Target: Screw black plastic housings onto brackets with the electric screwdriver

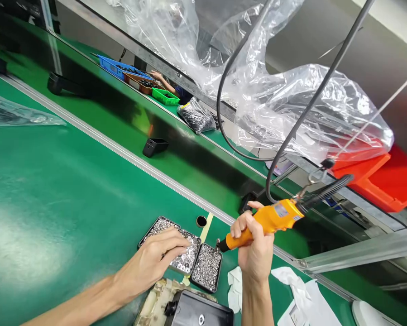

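My right hand (256, 244) is wrapped around an orange electric screwdriver (266, 223), which hangs from a cord and hook. Its black nose points down and left, with the tip close to the right tray of small metal screws (206, 267). Over the middle tray of shiny round metal parts (189, 256) is my left hand (162, 251), fingertips together at the parts; whatever they pinch is hidden. A third tray of small metal parts (160, 224) lies partly behind this hand. Below the trays, a black plastic housing (203, 310) rests on a worn, pale fixture (152, 304).
Crumpled white cloths (235, 287) lie right of the trays, and a small round black cap (201, 221) sits behind them. Clear plastic bags (284, 104) and a red bin (390, 176) are on the shelf above. Across the bench, a co-worker's arm (164, 82) reaches near a blue crate (117, 67).
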`<state>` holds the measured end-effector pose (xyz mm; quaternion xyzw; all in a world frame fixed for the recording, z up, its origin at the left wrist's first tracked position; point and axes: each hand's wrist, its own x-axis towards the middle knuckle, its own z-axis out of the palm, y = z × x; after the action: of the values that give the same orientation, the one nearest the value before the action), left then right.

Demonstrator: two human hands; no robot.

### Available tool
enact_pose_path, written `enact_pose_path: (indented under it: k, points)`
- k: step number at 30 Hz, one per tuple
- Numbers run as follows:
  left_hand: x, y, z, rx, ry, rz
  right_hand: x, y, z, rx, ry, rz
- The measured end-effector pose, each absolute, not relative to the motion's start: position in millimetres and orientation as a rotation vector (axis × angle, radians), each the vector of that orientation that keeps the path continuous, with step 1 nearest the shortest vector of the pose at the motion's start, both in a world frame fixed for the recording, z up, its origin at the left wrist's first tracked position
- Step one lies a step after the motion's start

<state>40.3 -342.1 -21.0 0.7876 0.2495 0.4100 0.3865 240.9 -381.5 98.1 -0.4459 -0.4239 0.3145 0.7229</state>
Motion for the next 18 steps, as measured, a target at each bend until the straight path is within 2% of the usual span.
enact_pose_path:
  k: [5, 18]
  points:
    - [45, -352, -20, 1.978, 0.499, 1.076, 220, -399, 107, -0.856, -0.891, 0.743]
    - [45, -367, -18, 1.865, 0.535, 1.046, 197, -402, 105, -0.678, -0.902, 0.843]
